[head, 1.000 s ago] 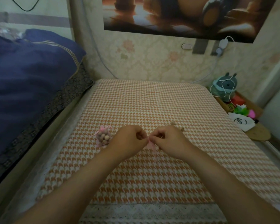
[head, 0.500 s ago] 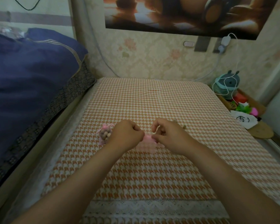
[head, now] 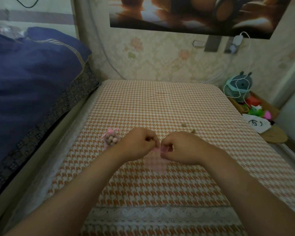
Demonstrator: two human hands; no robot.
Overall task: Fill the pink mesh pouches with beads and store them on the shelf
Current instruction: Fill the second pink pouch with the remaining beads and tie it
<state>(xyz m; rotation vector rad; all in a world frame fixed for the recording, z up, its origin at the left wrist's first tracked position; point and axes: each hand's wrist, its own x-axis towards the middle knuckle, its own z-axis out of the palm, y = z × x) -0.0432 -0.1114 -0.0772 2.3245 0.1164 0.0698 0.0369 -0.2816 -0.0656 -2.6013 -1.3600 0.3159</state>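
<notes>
Opening the second pouch

Both hands, the left hand (head: 136, 143) and right hand (head: 180, 147), had lifted the empty pink pouch (head: 156, 160) slightly off the table (head: 160, 106), pinching its mouth; the filled pouch (head: 111, 139) lay near the left edge, loose beads (head: 183, 125) beyond.

A home bedroom: a bed (head: 32, 92) with navy bedding beside a table (head: 160, 108) in orange houndstooth cloth, floral wallpaper (head: 160, 55) behind, a poster (head: 194, 12) above, and a plush toy (head: 240, 86) (wound with a white cable) in the corner.
</notes>
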